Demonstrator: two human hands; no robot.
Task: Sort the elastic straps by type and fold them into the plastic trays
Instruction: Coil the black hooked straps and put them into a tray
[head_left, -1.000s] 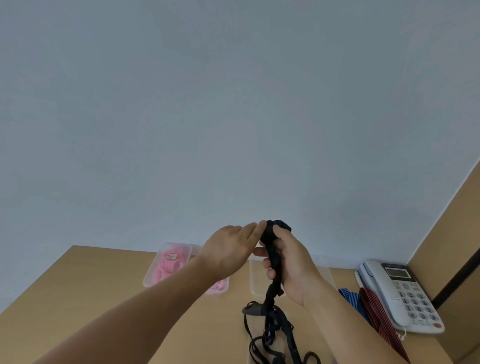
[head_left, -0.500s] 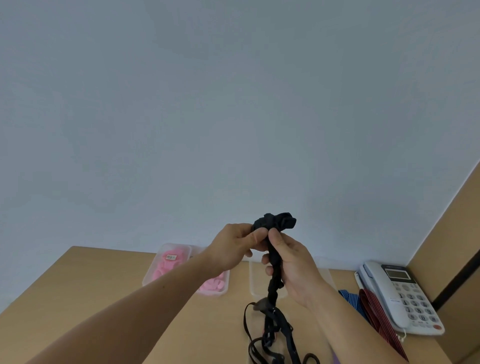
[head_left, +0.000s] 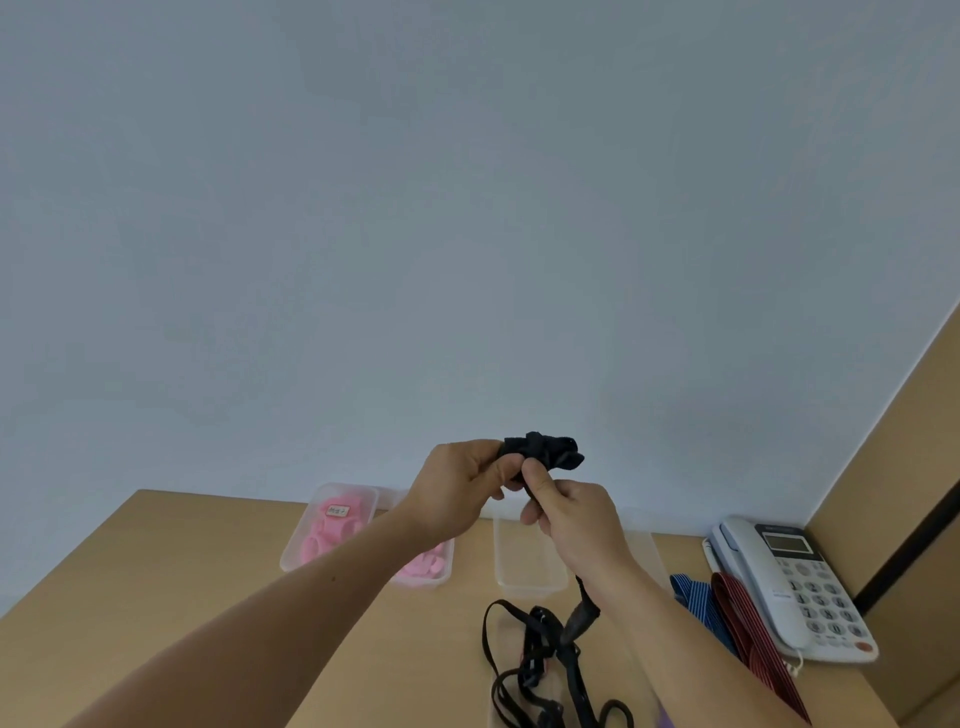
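While my left hand (head_left: 457, 483) and right hand (head_left: 576, 519) both pinch the black strap (head_left: 550, 449), bunched above the clear tray (head_left: 530, 587), I'd fold short even laps and grip firmly so nothing springs loose.

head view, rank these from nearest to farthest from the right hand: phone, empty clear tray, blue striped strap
From the right hand, which grips the black strap:
1. empty clear tray, just beyond it, centre
2. blue striped strap, to its right
3. phone, far right
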